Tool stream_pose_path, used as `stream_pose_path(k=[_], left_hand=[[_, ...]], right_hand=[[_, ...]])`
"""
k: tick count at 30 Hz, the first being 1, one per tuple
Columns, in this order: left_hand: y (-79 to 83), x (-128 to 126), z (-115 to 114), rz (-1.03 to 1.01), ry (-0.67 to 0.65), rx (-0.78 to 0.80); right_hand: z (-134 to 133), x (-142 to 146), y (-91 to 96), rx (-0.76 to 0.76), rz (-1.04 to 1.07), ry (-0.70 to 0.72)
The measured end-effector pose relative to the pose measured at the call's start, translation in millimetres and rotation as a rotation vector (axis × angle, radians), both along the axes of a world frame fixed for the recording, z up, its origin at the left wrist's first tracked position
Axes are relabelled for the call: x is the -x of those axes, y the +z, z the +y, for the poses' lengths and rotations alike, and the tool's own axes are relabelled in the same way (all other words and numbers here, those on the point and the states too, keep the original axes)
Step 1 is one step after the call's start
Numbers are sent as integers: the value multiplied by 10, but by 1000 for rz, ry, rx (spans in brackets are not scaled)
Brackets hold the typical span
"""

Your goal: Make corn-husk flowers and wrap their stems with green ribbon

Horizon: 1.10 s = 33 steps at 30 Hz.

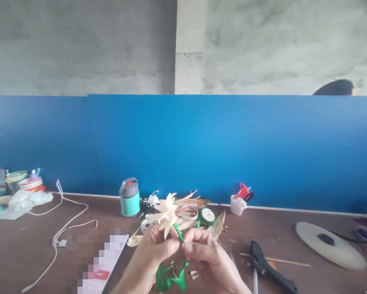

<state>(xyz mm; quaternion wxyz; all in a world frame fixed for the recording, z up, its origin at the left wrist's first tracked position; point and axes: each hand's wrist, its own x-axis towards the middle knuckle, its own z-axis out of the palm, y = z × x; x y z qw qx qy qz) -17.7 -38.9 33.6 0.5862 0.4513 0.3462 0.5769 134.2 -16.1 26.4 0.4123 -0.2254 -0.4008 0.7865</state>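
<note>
A cream flower with pointed petals, seemingly made of dried husk, rises above my hands on a green-wrapped stem. My left hand is closed around the base of the flower, thumb against the stem. With thumb and index finger, my right hand pinches the lower end of the stem. A loose green ribbon hangs or lies below the hands; where it joins the stem is hidden by my fingers. Just behind, a spool of green ribbon stands beside a clear tape ring and dried husks.
A teal flask stands at the back. A white cup holds red-handled scissors. To the right lie a black glue gun, a thin stick and a round disc. Leftward are a phone-like screen and white cable.
</note>
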Motion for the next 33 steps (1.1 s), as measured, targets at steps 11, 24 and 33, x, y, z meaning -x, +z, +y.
stream_pose_path(k=[11,24,33], left_hand=[[79,-51,-65,73,150,68],[120,-112,-92,-45,157,60],[-110,-152,-52,98,405,60]], right_hand=[[21,26,-56,-18,-24,19],[-2,-9,-17,-20,-51,-18],[-27,93,-58,-328,-150,-312]])
